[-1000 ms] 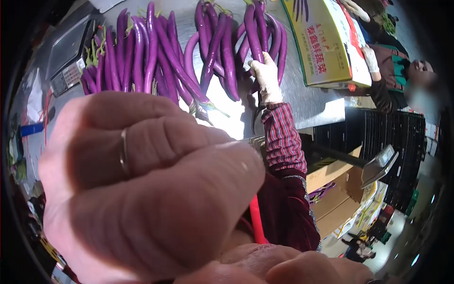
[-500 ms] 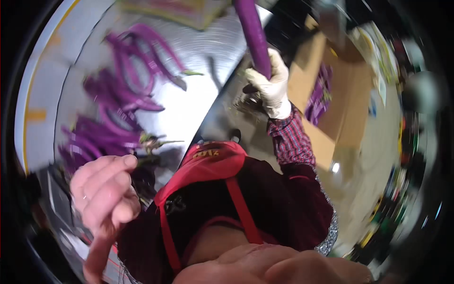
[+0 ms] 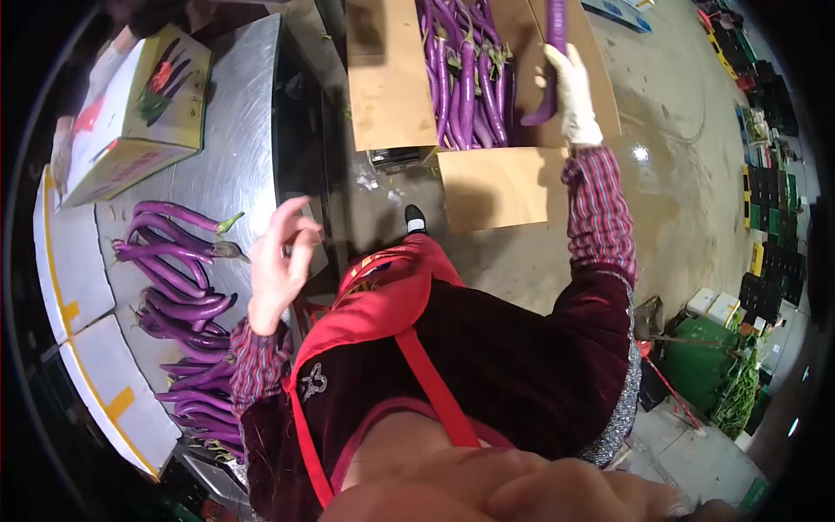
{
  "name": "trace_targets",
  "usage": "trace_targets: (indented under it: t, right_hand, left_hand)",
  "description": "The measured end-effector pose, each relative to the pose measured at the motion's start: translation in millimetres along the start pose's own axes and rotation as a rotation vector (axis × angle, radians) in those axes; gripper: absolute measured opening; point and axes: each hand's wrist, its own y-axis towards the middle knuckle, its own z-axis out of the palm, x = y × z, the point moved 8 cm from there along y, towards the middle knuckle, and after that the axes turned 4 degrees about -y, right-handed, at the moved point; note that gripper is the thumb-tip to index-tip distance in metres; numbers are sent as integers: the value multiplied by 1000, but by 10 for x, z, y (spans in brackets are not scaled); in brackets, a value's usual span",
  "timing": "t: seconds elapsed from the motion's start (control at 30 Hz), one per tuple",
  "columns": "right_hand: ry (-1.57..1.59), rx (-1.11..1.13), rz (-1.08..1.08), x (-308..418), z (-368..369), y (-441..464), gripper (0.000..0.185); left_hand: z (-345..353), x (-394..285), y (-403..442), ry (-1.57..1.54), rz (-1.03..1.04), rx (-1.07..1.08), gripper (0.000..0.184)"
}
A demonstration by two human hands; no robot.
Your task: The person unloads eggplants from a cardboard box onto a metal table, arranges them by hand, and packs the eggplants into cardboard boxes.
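Observation:
My right hand [image 3: 572, 97], in a white glove, grips a long purple eggplant [image 3: 557, 24] over the right side of an open cardboard box [image 3: 391, 83]. Inside that box, many eggplants [image 3: 468, 83] lie lengthwise, side by side. My bare left hand [image 3: 283, 261] is held above the near edge of the metal table [image 3: 235, 96], fingers apart and slightly bent, with nothing in it. To its left, piles of eggplants [image 3: 178, 304] are spread along the table; one has a bright green stem.
A printed carton [image 3: 170, 96] stands on the table, with another person's hands [image 3: 63, 148] at its far side. White foam boxes [image 3: 74, 261] line the left. Dark crates [image 3: 770, 209] and a green bin [image 3: 700, 352] stand at the right. My shoe [image 3: 416, 217] shows on the floor.
My body and view have turned toward the cardboard box. My right hand has carried the eggplant from beside the table to over the box. My left hand has moved away from the piles.

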Motion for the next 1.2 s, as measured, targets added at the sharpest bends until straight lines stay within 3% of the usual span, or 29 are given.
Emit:
trace_targets:
  t: [0.07,0.17,0.27,0.3,0.4,0.57,0.67,0.7,0.8,0.83,0.9,0.97,1.07,1.2]
  right_hand:
    - [-29,-24,120,-426,-24,309,23]
    - [-284,9,126,-1079,4,681,26]
    - [-1023,-164,-37,-1383,-12,878,34]
    - [-1019,-156,-35,-1453,10,909,34]
    - [-352,25,254,-1909,201,877,42]
    - [-265,21,197,-2369,427,1085,47]
    - [-973,494,102,-2419,624,996,47]
    - [-972,497,102,-2418,626,944,47]
    - [-745,456,570,-2700,545,688,47]
    - [-746,463,565,-2712,539,692,47]
    - [-972,499,200,-2562,523,815,49]
    - [-1080,518,11,-2542,582,869,49]
    - [-1281,770,47,-2941,679,898,47]
    - [-1162,721,247,-2613,757,617,44]
  left_hand:
    - [529,63,290,-48,-31,201,35]
    - [964,-47,567,-24,96,210,33]
    - [1245,-77,691,-11,95,232,30]
    - [1301,-69,727,-10,96,241,29]
    - [1387,62,750,-34,37,245,28]
    - [1519,198,792,-68,-41,237,26]
    - [1613,213,831,-66,-13,237,25]
    - [1621,209,840,-67,5,232,24]
    - [1609,264,838,-66,-29,219,23]
    - [1604,287,829,-68,-44,216,23]
    - [1573,354,799,-79,-83,206,23]
    - [1565,454,747,-107,-159,199,22]
    - [1590,538,692,-127,-183,192,21]
    - [1622,593,750,-146,-222,196,21]
